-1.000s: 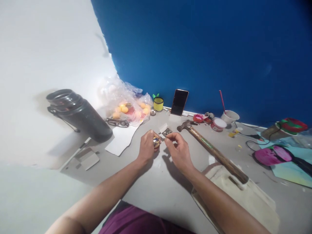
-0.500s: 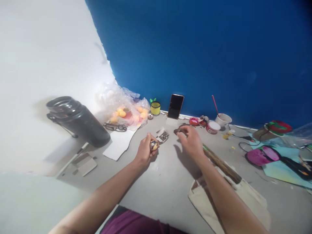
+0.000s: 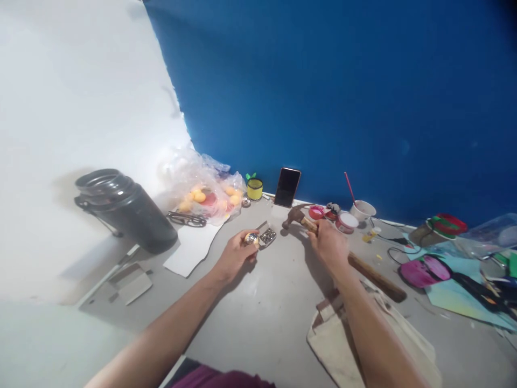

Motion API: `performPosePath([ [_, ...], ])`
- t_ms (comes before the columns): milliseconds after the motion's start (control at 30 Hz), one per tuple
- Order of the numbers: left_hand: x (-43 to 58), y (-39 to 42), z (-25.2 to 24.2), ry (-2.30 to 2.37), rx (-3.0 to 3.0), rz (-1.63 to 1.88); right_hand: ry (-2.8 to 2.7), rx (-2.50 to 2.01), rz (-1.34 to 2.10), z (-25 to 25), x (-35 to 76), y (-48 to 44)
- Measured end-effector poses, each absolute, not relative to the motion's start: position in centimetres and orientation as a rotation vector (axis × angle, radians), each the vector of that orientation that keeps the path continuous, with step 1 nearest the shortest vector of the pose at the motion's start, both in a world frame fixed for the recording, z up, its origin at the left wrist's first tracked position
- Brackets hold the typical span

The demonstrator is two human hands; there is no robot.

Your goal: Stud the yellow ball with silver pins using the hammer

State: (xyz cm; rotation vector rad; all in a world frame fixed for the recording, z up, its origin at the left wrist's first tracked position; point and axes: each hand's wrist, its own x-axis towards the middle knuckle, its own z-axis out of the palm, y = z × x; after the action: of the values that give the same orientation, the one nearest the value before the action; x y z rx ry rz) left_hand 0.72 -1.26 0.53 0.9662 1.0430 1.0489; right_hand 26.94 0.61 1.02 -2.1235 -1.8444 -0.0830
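Observation:
My left hand (image 3: 236, 254) is closed around a small shiny ball (image 3: 251, 240), which shows silvery patches over a yellowish surface. Right beside the ball lies an open little box (image 3: 267, 237) full of small metal pieces, too small to tell exactly. My right hand (image 3: 329, 245) grips a claw hammer (image 3: 294, 214) by the wooden handle, close to its head. The rusty head points left, a short way from the box, and the handle's far end shows beyond my wrist. Beneath my right forearm is a cream cloth bag (image 3: 329, 334).
A large dark flask (image 3: 129, 210) stands left, near glasses (image 3: 186, 219), white paper (image 3: 189, 248) and a plastic bag (image 3: 202, 183) with yellow balls. A phone (image 3: 287, 187) leans at the wall. Paint pots (image 3: 346, 222), a cup (image 3: 363, 209) and pink-lensed goggles (image 3: 426, 270) are on the right.
My right hand has shifted from the hammer's head onto its handle, so the head now shows. My left hand still holds the ball, which is turned slightly. The view has tilted a little.

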Motion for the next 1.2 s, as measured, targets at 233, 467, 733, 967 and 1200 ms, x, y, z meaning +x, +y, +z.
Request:
performPosePath([
  [233,0.0,-0.6,1.3,0.989,0.971,1.023,-1.996,-1.361,-0.233,2.0,22.9,-1.9],
  [467,-0.6,-0.4,0.9,1.022,1.008,1.047,-1.87,-1.343,-0.365,2.8,21.8,-2.8],
  [733,-0.3,-0.7,1.2,1.043,0.964,1.036,-1.879,-1.37,-0.357,2.4,22.0,-2.6],
  [967,-0.3,-1.0,1.5,1.16,1.138,0.973,-2.022,-1.365,-0.348,2.3,21.6,-2.8],
  [1200,-0.6,-2.7,-0.1,1.546,1.722,0.62,-1.855,-1.908,0.074,2.3,25.5,-0.2],
])
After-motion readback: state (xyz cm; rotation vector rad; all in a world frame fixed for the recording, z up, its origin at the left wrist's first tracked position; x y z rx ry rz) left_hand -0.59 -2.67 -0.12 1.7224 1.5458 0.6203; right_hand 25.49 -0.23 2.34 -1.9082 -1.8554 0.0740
